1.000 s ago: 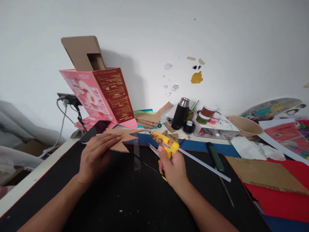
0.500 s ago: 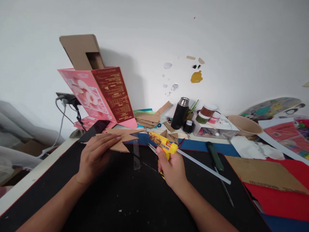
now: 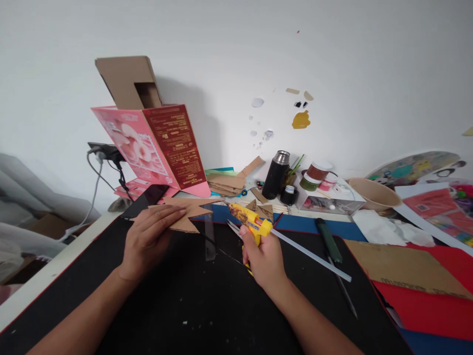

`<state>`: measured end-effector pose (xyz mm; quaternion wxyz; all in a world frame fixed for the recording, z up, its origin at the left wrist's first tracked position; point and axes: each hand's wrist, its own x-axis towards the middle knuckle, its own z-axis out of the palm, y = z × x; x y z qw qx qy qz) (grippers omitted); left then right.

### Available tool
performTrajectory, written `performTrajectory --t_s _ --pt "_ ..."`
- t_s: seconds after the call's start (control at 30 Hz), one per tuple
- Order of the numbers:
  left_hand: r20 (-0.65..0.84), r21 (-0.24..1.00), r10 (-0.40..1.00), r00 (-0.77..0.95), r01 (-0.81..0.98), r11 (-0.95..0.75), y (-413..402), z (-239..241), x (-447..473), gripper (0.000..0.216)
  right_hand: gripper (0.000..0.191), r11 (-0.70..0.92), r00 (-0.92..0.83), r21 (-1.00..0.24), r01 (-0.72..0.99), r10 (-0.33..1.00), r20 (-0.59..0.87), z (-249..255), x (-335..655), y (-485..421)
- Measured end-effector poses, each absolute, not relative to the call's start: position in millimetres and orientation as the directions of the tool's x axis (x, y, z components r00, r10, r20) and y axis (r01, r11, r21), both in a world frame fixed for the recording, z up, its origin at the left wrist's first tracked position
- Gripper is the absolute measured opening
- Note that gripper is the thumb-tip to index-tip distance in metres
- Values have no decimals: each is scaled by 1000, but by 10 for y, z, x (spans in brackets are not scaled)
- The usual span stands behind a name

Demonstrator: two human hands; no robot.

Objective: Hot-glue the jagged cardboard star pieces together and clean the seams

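Observation:
My left hand (image 3: 148,239) lies flat, fingers stretched out, pressing a brown star-shaped cardboard piece (image 3: 188,209) onto the black mat (image 3: 192,305). My right hand (image 3: 264,259) is wrapped round the grip of a yellow hot glue gun (image 3: 251,220). Its nozzle points left, toward the star's right tip, a short way off it. A long clear glue stick (image 3: 312,254) sticks out of the gun's back to the right. A clear ruler (image 3: 209,236) lies between my hands.
A pink and red carton (image 3: 155,143) with a brown box on top stands at the back left beside a phone (image 3: 146,199). Behind are a black flask (image 3: 276,175), paint jars (image 3: 314,175), a bowl (image 3: 373,193). A green-handled tool (image 3: 330,244), brown cardboard (image 3: 402,268) lie right.
Almost nothing has changed: the glue gun in my right hand has shifted slightly left toward the star. My left hand stays flat on the cardboard.

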<state>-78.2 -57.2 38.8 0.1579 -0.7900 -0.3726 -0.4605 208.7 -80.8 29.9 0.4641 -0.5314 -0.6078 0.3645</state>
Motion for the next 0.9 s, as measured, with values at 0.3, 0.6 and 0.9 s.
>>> performTrajectory --t_s 0.3,0.6,0.9 --pt "844 90 438 309 724 -684 -557 355 -788 38 64 180 -7 -929 323 982 188 319 2076 -799" --pt "846 87 436 308 726 -682 -564 360 -775 39 63 200 -16 -922 333 978 206 368 2080 -823" --pt "841 61 427 333 726 -685 -557 353 -788 42 63 206 -16 -915 347 977 214 353 2079 -817"
